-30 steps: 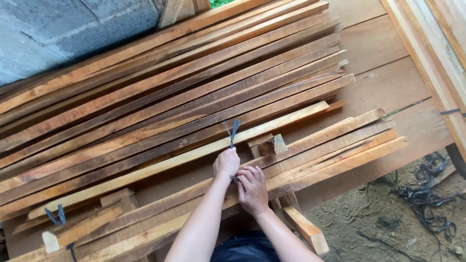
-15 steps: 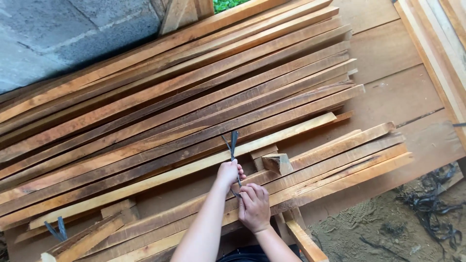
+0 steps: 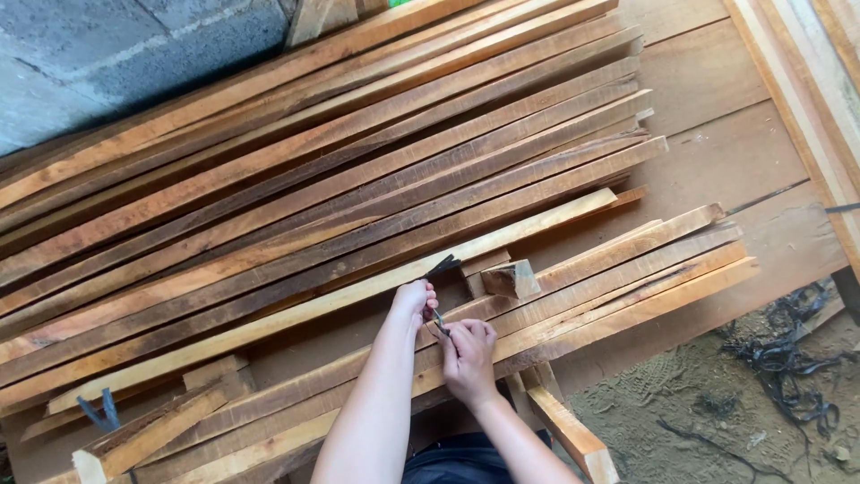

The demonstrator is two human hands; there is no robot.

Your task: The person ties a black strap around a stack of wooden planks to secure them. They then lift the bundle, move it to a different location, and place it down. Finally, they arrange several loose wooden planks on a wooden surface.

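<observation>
My left hand (image 3: 415, 298) and my right hand (image 3: 468, 350) meet over a bundle of long wooden slats (image 3: 591, 287). Both pinch a dark plastic strap (image 3: 439, 269) whose free end sticks up just above my left fingers. The strap runs down between the hands toward the slats. A pale, longer slat (image 3: 340, 300) lies right behind my left hand. A short wooden block (image 3: 511, 280) sits on the bundle just right of the hands.
A big stack of rough brown slats (image 3: 313, 170) fills the upper left, against a grey block wall (image 3: 107, 54). Flat boards (image 3: 717, 152) lie to the right. Loose dark strapping (image 3: 788, 358) is tangled on the sandy ground (image 3: 699, 421). Another strap end (image 3: 97, 412) pokes up at lower left.
The strap's free end has dropped from upright to a short low stub by my left fingers. My hands have drawn closer together on it.
</observation>
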